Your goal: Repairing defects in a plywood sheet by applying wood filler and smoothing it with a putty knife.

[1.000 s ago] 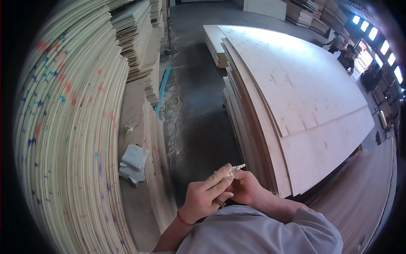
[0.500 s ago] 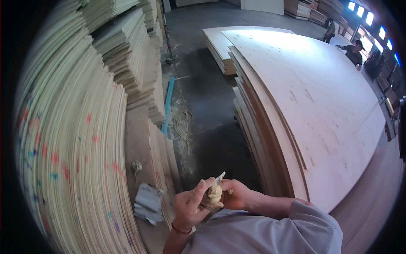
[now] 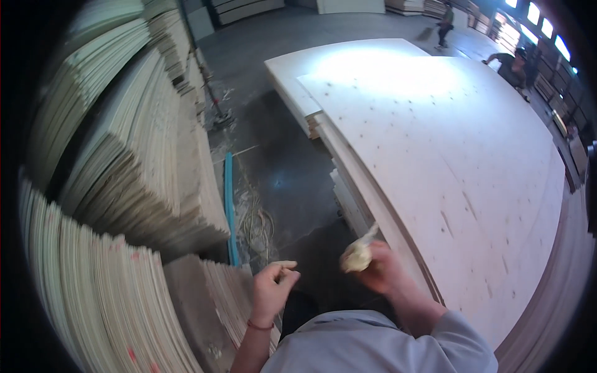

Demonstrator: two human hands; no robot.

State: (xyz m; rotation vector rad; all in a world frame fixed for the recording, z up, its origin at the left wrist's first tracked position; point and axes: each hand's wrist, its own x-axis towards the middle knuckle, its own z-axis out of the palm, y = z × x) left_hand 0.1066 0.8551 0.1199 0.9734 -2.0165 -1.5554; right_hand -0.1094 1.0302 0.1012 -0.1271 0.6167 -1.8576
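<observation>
Over the near edge of a large pale plywood sheet (image 3: 429, 161), my right hand (image 3: 385, 270) is closed around a cream-yellow putty-like lump (image 3: 357, 257). A thin pale tip, blurred by motion, sticks out beyond the lump toward the sheet. To the left, apart from it, my left hand (image 3: 273, 289) hangs over the dark floor gap with its fingers curled in. A yellowish patch shows along its index finger. Whether anything sits within those fingers is hidden. A red band circles the left wrist.
Tall stacks of thin boards (image 3: 124, 168) line the left side, with a lower stack (image 3: 211, 292) beside my left arm. A teal strip (image 3: 230, 208) and tangled cord (image 3: 258, 227) lie on the floor (image 3: 280, 180). One person (image 3: 513, 69) leans at the sheet's far right; another (image 3: 445, 25) stands behind.
My hands, together at the lump before, are now apart. The right has carried the lump toward the plywood edge; the left has drawn away with fingers curled. The view has turned and shifted.
</observation>
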